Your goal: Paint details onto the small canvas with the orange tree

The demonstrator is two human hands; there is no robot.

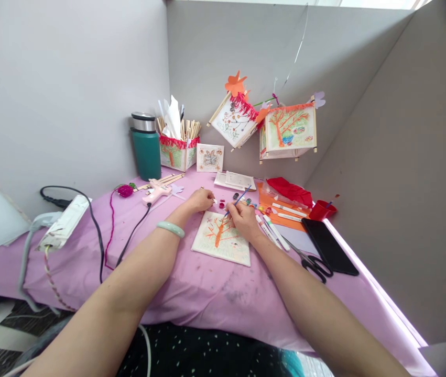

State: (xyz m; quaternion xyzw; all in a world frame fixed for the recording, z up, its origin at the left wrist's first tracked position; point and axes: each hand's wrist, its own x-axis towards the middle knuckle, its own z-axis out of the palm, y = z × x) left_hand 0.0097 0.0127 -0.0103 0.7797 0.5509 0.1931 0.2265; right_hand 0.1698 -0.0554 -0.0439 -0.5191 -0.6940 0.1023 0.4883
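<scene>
In my right hand (242,217) is a thin blue paintbrush (240,198), its lower end reaching down to the top of a square white canvas (207,246). An orange tree with bare branches and pale green marks is painted on that canvas, which lies flat before me. My left hand (202,200) is closed just past the canvas's upper left corner. Its fingertips are pinched together beside small paint pots (221,205), and what they hold, if anything, is too small to make out. More little pots (236,196) in dark colours stand beyond the brush.
White markers (272,232), black scissors (314,264), a phone (329,246) and a red cup (322,211) lie to the right. A pink glue gun (155,192), magenta yarn (124,190) and a green tumbler (146,149) are on the left. Painted lanterns (289,128) hang above the back.
</scene>
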